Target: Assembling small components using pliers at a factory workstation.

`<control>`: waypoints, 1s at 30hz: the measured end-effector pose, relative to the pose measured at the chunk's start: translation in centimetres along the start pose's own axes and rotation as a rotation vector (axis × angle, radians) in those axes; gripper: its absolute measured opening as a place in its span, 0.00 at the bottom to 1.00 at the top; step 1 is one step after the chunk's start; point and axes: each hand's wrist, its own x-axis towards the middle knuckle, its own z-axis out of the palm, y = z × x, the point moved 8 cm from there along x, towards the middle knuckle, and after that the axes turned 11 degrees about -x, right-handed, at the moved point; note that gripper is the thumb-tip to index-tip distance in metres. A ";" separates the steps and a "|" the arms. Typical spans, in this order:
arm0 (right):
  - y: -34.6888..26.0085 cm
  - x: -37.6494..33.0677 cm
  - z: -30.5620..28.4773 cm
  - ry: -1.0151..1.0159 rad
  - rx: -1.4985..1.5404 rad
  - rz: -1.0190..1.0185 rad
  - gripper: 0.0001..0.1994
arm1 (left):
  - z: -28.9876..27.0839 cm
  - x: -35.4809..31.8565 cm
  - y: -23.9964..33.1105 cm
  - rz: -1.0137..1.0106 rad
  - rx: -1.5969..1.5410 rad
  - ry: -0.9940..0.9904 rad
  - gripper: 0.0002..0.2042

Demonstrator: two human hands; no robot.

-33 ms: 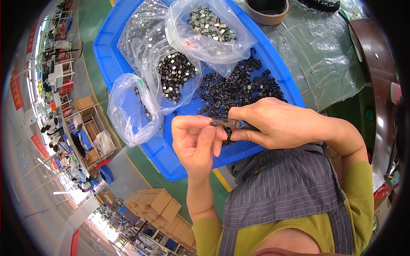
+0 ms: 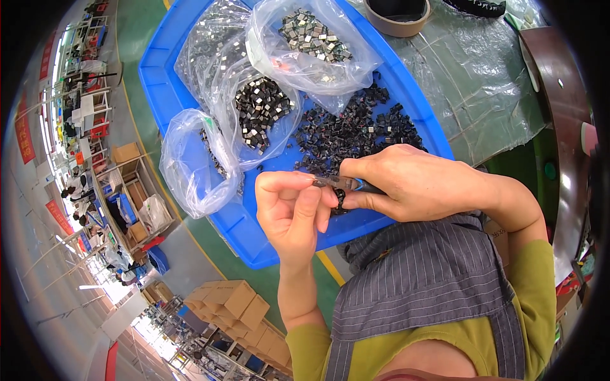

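Basically both hands meeting over the near edge of the blue tray (image 2: 190,57). Left hand (image 2: 293,213) pinched shut on a small black part (image 2: 339,200), thumb and fingers curled together around it. Right hand (image 2: 416,184) closed around a thin tool (image 2: 346,184) with a blue grip, tip pointing left onto the part. Just beyond the right knuckles, a loose pile of black parts (image 2: 356,130), nearly touching. Further out past the left hand, three clear bags (image 2: 216,82): two stuffed with shiny square pieces, one slumped over the tray's left rim. Not much bare tray around the hands, only a strip under the left hand and toward the near corner. Beyond the right hand, plastic sheet (image 2: 470,70) over the table, tape roll (image 2: 399,13) at the far edge. Striped apron (image 2: 419,286) right below both wrists.
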 end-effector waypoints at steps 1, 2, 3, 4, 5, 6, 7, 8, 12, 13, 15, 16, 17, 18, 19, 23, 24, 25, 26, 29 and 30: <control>-0.1 0.0 -0.1 -0.001 0.000 0.000 0.14 | -0.1 0.0 0.0 0.004 0.003 0.005 0.06; -0.1 0.0 -0.1 -0.012 -0.017 0.016 0.15 | -0.1 0.0 0.0 0.003 0.002 0.006 0.06; -0.1 0.1 -0.1 -0.024 -0.034 0.033 0.15 | -0.2 0.1 0.0 -0.006 0.016 0.008 0.06; 0.0 0.1 -0.1 -0.025 -0.034 0.035 0.15 | -0.2 0.1 -0.1 -0.016 0.029 0.009 0.06; 0.1 0.1 -0.1 -0.028 -0.029 0.040 0.15 | -0.3 0.2 -0.1 -0.015 0.051 0.005 0.06; 0.2 0.1 -0.1 -0.031 -0.024 0.045 0.15 | -0.3 0.3 -0.1 -0.016 0.048 0.005 0.06; 0.1 0.1 -0.2 -0.032 -0.025 0.042 0.15 | -0.2 0.2 0.0 -0.018 0.054 0.008 0.06; 0.0 0.0 -0.2 -0.037 -0.027 0.044 0.15 | -0.1 0.1 0.1 -0.020 0.060 0.012 0.06; -0.2 0.0 -0.2 -0.032 -0.020 0.041 0.15 | -0.1 0.0 0.1 -0.020 0.063 0.013 0.05; -0.1 -0.1 -0.2 -0.033 -0.020 0.041 0.15 | 0.1 0.1 0.1 -0.013 0.046 0.012 0.06; -0.2 -0.1 -0.4 0.020 -0.001 0.021 0.14 | 0.4 0.2 0.4 -0.004 0.030 0.012 0.06; -0.1 -0.1 -0.4 0.021 -0.001 0.024 0.14 | 0.5 0.4 0.4 -0.033 0.135 0.021 0.06; 0.1 -0.1 -0.4 0.014 0.000 0.028 0.14 | 0.4 0.5 0.3 -0.061 0.241 0.030 0.07; 0.2 -0.1 -0.3 0.007 0.001 0.031 0.14 | 0.3 0.5 0.4 -0.063 0.238 0.027 0.07; 0.2 -0.1 -0.4 0.006 0.003 0.031 0.14 | 0.3 0.3 0.9 -0.047 0.347 0.001 0.06; 0.0 -0.1 -0.5 0.029 0.034 0.018 0.16 | 1.0 -0.2 1.9 0.219 0.677 -0.038 0.07; 0.0 -0.1 -0.5 0.041 0.047 0.019 0.16 | 1.7 -0.6 2.6 0.415 0.844 -0.077 0.09; 0.1 -0.1 -0.4 0.040 0.047 0.021 0.16 | 1.8 -0.8 2.6 0.498 0.908 -0.098 0.11; 0.1 -0.1 -0.4 0.052 0.048 0.015 0.16 | 1.9 -0.6 2.7 0.497 0.907 -0.099 0.11; 0.3 -0.1 -0.5 0.076 0.017 0.015 0.16 | 2.8 -0.4 3.2 0.575 1.072 -0.148 0.09; 0.3 -0.1 -0.5 0.086 -0.016 0.018 0.16 | 2.7 -0.3 3.7 0.575 1.071 -0.149 0.09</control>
